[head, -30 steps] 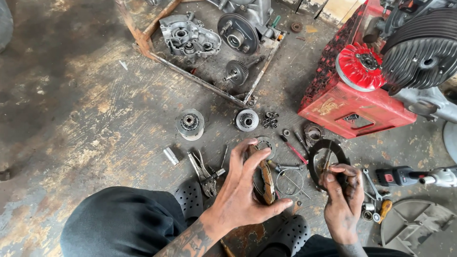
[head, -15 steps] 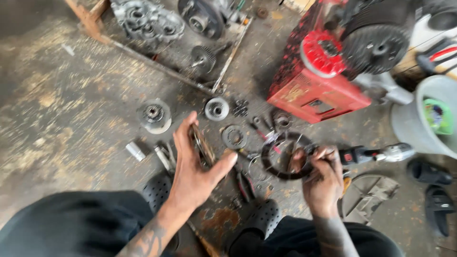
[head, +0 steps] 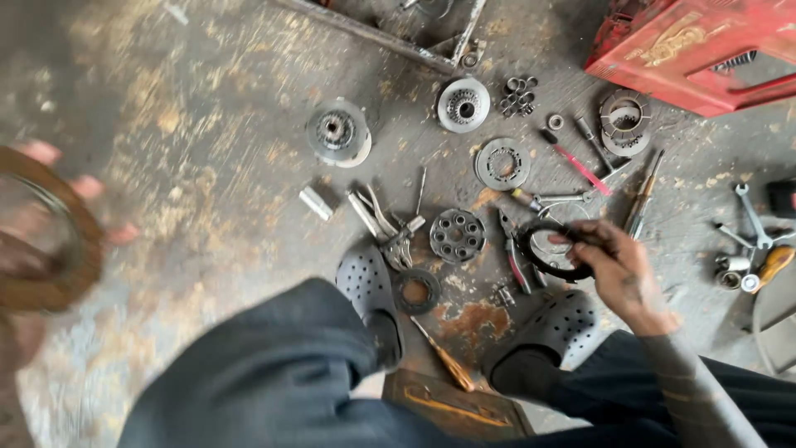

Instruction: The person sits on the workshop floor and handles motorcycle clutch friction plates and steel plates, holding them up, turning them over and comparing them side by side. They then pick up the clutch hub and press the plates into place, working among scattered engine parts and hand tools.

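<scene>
My left hand [head: 46, 207] is at the far left edge, blurred, and grips a stack of brown ring-shaped plates [head: 79, 257] well away from the other parts. My right hand [head: 622, 274] is low at the right, above my right grey clog [head: 555, 328], and pinches a thin dark ring [head: 547, 259] just above the concrete floor. Between the hands lie a perforated round disc [head: 457, 235], a small dark ring [head: 415, 290] and pliers [head: 516, 257].
Round metal hubs [head: 338, 131] [head: 463, 104] and a flat toothed plate [head: 502, 163] lie further out. A red metal box [head: 705, 50] stands at the top right. Wrenches [head: 750, 216] lie at the right, a screwdriver [head: 444, 357] between my feet, and a metal frame [head: 398, 41] at the top.
My left hand has swung far to the left, carrying the brown ring plates. The right hand keeps the dark ring near the floor. The view has tilted down and closer.
</scene>
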